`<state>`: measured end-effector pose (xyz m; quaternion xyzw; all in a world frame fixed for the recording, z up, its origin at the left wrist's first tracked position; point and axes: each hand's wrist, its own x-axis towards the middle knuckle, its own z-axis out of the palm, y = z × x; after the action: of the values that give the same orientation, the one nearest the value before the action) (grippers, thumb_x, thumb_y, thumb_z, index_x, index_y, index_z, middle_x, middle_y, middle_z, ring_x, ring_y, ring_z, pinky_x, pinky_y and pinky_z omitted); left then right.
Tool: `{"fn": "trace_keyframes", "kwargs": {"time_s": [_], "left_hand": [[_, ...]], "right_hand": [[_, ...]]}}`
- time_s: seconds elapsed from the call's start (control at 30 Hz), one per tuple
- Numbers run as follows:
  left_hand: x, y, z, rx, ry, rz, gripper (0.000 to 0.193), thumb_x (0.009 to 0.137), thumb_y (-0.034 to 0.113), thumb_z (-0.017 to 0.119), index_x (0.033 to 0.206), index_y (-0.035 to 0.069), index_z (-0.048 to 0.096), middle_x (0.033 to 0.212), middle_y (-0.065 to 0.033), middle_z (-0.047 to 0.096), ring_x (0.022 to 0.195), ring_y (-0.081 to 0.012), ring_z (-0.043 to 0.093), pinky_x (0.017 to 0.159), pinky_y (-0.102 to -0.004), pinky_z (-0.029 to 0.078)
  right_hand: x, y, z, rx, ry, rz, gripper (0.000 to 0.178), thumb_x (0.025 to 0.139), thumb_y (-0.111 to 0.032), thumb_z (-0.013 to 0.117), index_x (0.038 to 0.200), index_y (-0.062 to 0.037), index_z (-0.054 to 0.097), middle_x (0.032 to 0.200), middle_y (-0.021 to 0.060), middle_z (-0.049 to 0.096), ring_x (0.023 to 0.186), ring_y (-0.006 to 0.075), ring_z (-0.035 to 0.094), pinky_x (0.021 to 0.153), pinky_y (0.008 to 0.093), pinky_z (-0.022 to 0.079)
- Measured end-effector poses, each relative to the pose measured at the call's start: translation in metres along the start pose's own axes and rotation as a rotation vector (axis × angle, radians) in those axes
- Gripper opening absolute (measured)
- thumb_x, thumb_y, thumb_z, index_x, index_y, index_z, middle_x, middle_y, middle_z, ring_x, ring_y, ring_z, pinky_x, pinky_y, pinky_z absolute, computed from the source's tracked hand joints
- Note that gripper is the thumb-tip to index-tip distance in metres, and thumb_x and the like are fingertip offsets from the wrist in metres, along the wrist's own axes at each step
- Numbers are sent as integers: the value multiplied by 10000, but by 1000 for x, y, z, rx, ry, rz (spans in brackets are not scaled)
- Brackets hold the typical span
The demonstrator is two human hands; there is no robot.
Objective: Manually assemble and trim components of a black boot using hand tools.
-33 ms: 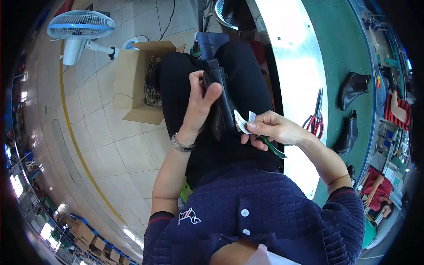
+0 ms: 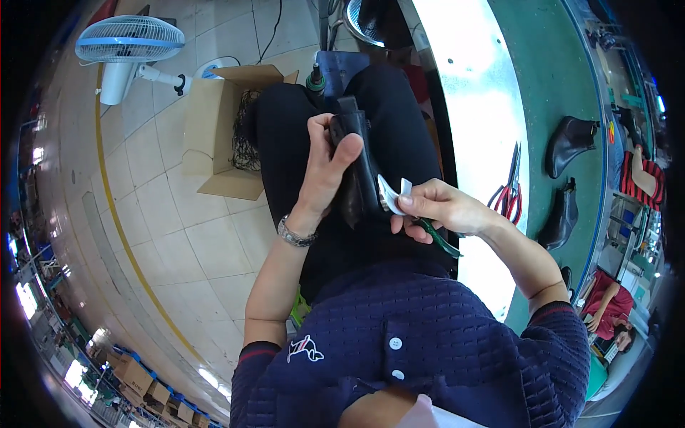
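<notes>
Across my lap lies a black leather boot [image 2: 369, 167], its opening end pointing away from me. My left hand [image 2: 322, 171] is closed around the boot's left side, thumb raised along it. At the boot's right side, near its closer end, my right hand [image 2: 441, 207] pinches a curved white strip [image 2: 387, 196] between thumb and forefinger. A green-handled hand tool [image 2: 444, 241] sits in the lower fingers of that same hand; its working end is hidden. How the strip joins the boot cannot be made out.
Red-handled scissors [image 2: 508, 201] lie on the metal bench edge [image 2: 474, 93] to my right. Two dark boots [image 2: 571, 146] rest on the green surface beyond. An open cardboard box [image 2: 207, 135] holding dark cord-like material and a fan [image 2: 128, 46] stand at left. Other people sit far right.
The boot's far end has shifted very slightly to the right with my left hand. My right hand keeps its place at the white strip.
</notes>
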<state>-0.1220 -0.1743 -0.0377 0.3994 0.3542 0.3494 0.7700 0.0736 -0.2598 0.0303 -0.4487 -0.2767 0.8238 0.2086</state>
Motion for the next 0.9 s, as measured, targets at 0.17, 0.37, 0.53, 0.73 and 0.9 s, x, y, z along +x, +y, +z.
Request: {"fn": "trace_keyframes", "kwargs": {"time_s": [0.17, 0.37, 0.53, 0.73, 0.9], "left_hand": [[-14, 7, 18, -3, 6, -8, 538, 836, 449, 722, 1136, 78, 474, 922, 0, 509, 795, -70, 489, 723, -226, 433], [-15, 7, 21, 41, 39, -1, 441, 835, 391, 724, 1071, 79, 518, 865, 6, 523, 729, -62, 500, 658, -223, 439], [-15, 5, 22, -13, 136, 19, 356, 858, 329, 706, 1036, 73, 535, 840, 16, 530, 721, -51, 493, 641, -207, 427], [-8, 8, 20, -3, 134, 28, 333, 865, 332, 702, 995, 68, 546, 819, 32, 523, 696, -40, 482, 636, -206, 422], [3, 7, 13, -23, 142, -15, 331, 881, 380, 683, 951, 92, 536, 809, 46, 491, 692, -34, 458, 642, -201, 410]], "right_hand": [[-8, -3, 6, -137, 7, 48, 558, 985, -495, 473, 664, -56, 597, 534, 4, 537, 474, 95, 531, 481, 239, 433], [-14, -26, 22, -751, 131, -39, 632, 1010, -467, 413, 622, -2, 593, 520, 82, 567, 478, 206, 603, 508, 314, 489], [-7, -29, 25, -789, 175, -9, 599, 1009, -398, 465, 585, 9, 576, 492, 74, 561, 441, 164, 589, 457, 288, 459], [-2, -14, 33, -750, 318, -63, 643, 997, -444, 461, 568, 21, 581, 467, 126, 539, 419, 260, 582, 419, 345, 450], [6, -21, 25, -1017, 391, -133, 635, 978, -474, 486, 607, 25, 613, 488, 131, 555, 436, 244, 593, 425, 327, 441]]}}
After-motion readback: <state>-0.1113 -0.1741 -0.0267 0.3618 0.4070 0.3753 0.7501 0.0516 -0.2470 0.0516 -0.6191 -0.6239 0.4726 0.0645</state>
